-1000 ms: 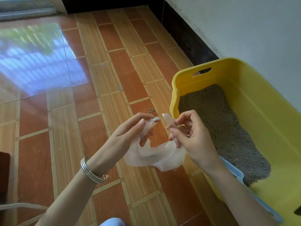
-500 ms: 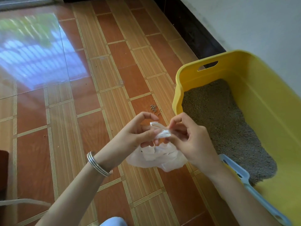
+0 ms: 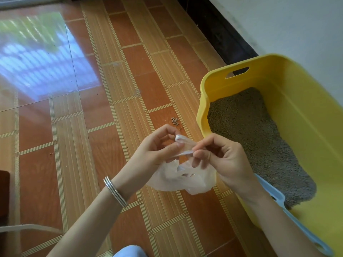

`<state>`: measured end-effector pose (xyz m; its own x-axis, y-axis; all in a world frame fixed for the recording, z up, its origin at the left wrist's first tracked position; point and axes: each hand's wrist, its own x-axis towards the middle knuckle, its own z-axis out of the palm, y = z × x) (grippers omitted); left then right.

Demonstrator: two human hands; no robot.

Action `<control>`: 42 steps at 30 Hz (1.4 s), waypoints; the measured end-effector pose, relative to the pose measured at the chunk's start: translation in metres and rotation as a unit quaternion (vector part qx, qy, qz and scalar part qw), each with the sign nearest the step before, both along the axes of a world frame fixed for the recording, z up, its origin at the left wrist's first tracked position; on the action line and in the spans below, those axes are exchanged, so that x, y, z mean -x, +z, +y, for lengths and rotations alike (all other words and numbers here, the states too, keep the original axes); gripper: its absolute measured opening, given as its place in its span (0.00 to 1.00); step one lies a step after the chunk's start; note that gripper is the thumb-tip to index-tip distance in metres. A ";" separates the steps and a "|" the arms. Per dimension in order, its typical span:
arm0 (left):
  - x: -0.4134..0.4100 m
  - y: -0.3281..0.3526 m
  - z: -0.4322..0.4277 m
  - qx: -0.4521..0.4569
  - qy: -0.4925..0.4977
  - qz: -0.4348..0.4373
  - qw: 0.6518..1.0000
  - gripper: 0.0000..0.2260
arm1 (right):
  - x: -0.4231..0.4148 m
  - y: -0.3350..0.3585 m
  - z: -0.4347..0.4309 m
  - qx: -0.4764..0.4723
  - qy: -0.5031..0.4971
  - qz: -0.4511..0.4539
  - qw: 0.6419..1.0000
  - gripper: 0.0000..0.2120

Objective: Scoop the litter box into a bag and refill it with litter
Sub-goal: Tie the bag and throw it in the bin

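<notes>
Bag handling: thin, translucent film, judged very light, limp and slippery, with layers that cling together. Left hand pinches the twisted top edge between thumb and forefinger; right hand pinches the same edge just beside it, other fingers loosely curled. Bag body hangs crumpled below both hands, above the floor. Grip at the rim only and rub the layers apart to open the mouth. Box stands just right, holding grey litter and a blue scoop.
</notes>
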<state>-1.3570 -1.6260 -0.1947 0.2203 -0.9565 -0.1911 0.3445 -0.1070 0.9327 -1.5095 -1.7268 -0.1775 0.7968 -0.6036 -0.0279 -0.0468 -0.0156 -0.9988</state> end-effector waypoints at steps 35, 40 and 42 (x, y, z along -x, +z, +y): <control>-0.006 0.013 0.001 -0.097 -0.041 -0.198 0.974 0.05 | -0.007 -0.012 0.002 0.399 -0.087 0.038 0.912 0.09; -0.006 0.017 0.005 -0.056 0.019 -0.192 0.980 0.09 | 0.000 -0.011 0.004 0.358 -0.097 0.016 0.929 0.10; -0.004 0.018 0.010 -0.046 0.050 -0.239 0.969 0.05 | 0.003 -0.008 0.007 0.345 -0.109 0.015 0.932 0.10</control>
<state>-1.3529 -1.6162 -0.1764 0.3957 -0.9096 -0.1270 -0.1116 -0.1849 0.9764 -1.5129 -1.7193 -0.1858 0.6582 -0.6331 0.4073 -0.1512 -0.6412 -0.7524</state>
